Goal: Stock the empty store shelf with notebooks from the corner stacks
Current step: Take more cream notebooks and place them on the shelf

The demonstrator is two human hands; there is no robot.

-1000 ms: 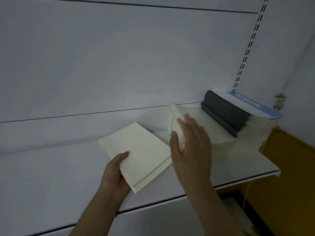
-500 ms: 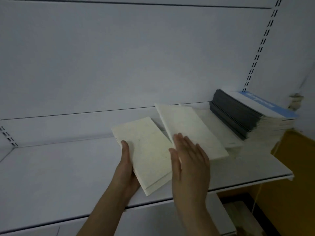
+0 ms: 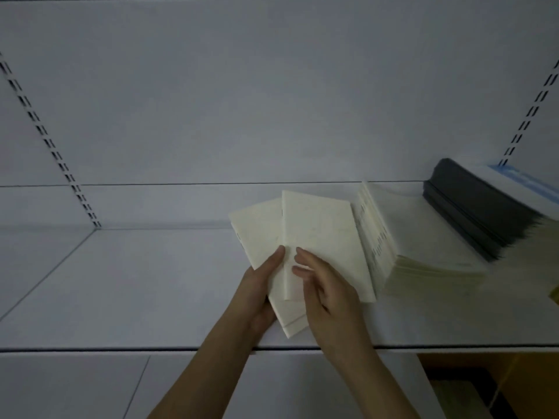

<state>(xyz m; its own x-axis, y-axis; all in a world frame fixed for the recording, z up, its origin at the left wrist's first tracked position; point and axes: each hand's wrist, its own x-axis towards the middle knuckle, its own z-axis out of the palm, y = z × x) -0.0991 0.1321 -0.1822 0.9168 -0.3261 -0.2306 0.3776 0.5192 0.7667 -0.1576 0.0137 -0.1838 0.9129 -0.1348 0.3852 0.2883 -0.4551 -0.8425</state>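
Observation:
Over the white shelf [image 3: 121, 291], my left hand [image 3: 260, 291] grips a small bundle of cream notebooks [image 3: 257, 234], thumb on top. My right hand [image 3: 326, 288] holds another cream notebook [image 3: 323, 234] that overlaps the bundle, fingers curled on its cover. To the right, a cream stack [image 3: 423, 237] leans on the shelf. Behind that stack sits a stack with dark spines and a blue-and-white top cover [image 3: 484, 207], in the right corner.
The shelf's back panel [image 3: 272, 101] is plain white, with slotted uprights at left [image 3: 51, 146] and right [image 3: 526, 122]. The shelf's front edge [image 3: 121, 349] runs across below my hands. A yellow surface [image 3: 532, 388] shows at the lower right.
My right hand has brought a cream notebook from the corner stack leftward onto the bundle in my left hand. The view has shifted left and shows more of the shelf.

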